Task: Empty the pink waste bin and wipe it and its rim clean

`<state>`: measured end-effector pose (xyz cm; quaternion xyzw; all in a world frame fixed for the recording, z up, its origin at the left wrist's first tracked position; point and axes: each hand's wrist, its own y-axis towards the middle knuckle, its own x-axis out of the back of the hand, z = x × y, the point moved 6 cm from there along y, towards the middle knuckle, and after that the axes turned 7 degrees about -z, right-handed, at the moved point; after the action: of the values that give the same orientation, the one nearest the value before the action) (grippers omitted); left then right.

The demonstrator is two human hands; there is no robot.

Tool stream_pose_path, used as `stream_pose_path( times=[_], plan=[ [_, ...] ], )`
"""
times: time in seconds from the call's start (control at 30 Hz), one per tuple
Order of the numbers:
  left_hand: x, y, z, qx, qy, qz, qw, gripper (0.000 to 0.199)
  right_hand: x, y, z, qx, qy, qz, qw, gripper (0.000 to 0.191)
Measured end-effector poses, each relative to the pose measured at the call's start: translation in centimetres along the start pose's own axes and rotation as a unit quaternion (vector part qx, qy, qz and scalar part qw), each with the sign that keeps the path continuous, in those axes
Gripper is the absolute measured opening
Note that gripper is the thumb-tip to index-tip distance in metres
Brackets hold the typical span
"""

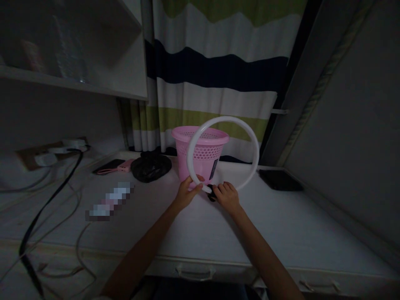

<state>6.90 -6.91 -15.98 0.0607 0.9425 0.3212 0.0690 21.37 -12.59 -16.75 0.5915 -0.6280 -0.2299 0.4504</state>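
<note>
A large white tube ring point(255, 146) stands upright above the desk, in front of a pink plastic wastebasket point(195, 154). My left hand point(186, 193) is closed around the ring's lower left, with the thumb along the tube. My right hand point(227, 196) is closed at the ring's bottom, over a small black piece point(212, 193) on the tube. The black piece shows between my two hands; my right fingers hide part of it, and I cannot tell exactly what it is.
Left of the wastebasket lie a crumpled black plastic bag point(151, 166), a pink power bank point(125, 166) and a dark phone-like slab point(109, 166). A flat black object point(280, 180) is at the right. Cables hang from wall plugs point(46, 159). Striped curtains point(218, 71) hang behind the desk point(281, 233).
</note>
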Motion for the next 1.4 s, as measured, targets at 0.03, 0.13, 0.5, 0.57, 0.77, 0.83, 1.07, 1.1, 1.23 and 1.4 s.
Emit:
stream_pose_path(
  times=[0.03,0.13,0.5,0.57,0.77,0.83,1.07,1.1,1.23,1.4],
  plan=[
    [0.8,0.5,-0.3,0.001,-0.007,-0.006,1.000,0.028,-0.1,0.0,-0.1,0.006,0.003,0.005,1.000,0.017],
    [3.2,1.8,-1.0,-0.001,-0.026,-0.036,0.999,0.035,-0.2,0.0,0.1,0.029,0.010,0.013,0.999,0.015],
    [-2.6,-1.4,0.6,-0.004,0.005,0.057,0.998,0.032,0.7,-0.4,0.0,-0.055,-0.035,-0.027,0.998,0.021],
    [-3.0,-1.9,0.7,-0.008,0.019,0.048,0.999,0.027,0.7,-0.3,0.2,-0.053,-0.032,-0.034,0.997,0.022],
    [0.1,-0.2,0.2,-0.016,0.023,0.009,1.000,0.026,0.3,-0.1,0.1,-0.027,-0.022,-0.022,0.999,0.030],
    [2.1,1.0,0.3,-0.017,0.002,-0.024,1.000,0.026,0.1,-0.2,0.0,-0.002,-0.023,-0.013,1.000,0.025],
    [4.7,2.4,1.5,-0.008,-0.055,-0.086,0.995,0.037,-0.3,-0.5,0.4,0.031,-0.010,-0.002,0.999,0.010],
    [3.8,2.0,1.7,0.001,-0.054,-0.066,0.996,0.038,-0.3,-0.5,0.3,0.020,-0.013,-0.002,1.000,0.011],
    [-1.8,-0.7,2.8,0.046,-0.059,0.065,0.995,0.040,-0.1,-0.8,0.1,-0.022,-0.019,-0.004,1.000,0.026],
    [-3.9,-2.0,2.5,0.052,-0.074,0.088,0.992,0.031,0.0,-0.8,0.2,-0.017,-0.003,-0.003,1.000,0.028]
  ],
)
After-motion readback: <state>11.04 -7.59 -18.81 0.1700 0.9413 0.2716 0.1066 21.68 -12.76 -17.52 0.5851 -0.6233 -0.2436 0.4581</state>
